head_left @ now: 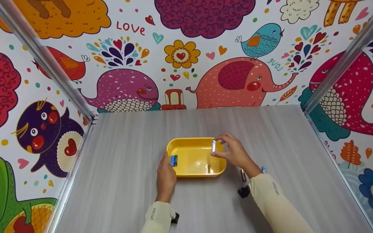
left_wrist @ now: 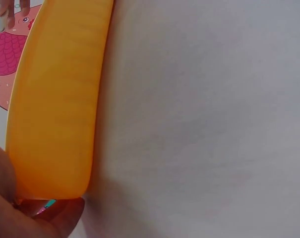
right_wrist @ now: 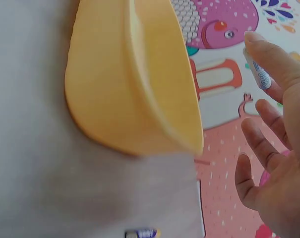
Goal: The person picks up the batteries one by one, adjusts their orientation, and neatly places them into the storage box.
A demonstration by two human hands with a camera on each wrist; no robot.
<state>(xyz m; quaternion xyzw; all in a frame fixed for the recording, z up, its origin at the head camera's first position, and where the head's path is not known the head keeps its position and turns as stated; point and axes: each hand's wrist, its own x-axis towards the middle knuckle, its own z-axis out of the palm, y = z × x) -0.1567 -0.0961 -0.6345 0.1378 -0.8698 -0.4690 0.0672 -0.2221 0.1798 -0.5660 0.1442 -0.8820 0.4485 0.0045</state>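
Note:
A yellow plastic tray sits on the table in the middle of the head view. My left hand grips its left end, with digits curled at the corner in the left wrist view. Between thumb and fingertip, my right hand pinches a white battery above the tray's right part. The right wrist view shows this battery with blue print, held higher than the rim; the other fingers are spread. Inside the tray, a blue battery and a dark green battery lie side by side against the left wall.
On the grey table, a dark battery lies right of the tray. A blue battery shows beyond the right forearm, partly hidden by the sleeve. Printed walls with metal corner posts enclose the table at the back and sides.

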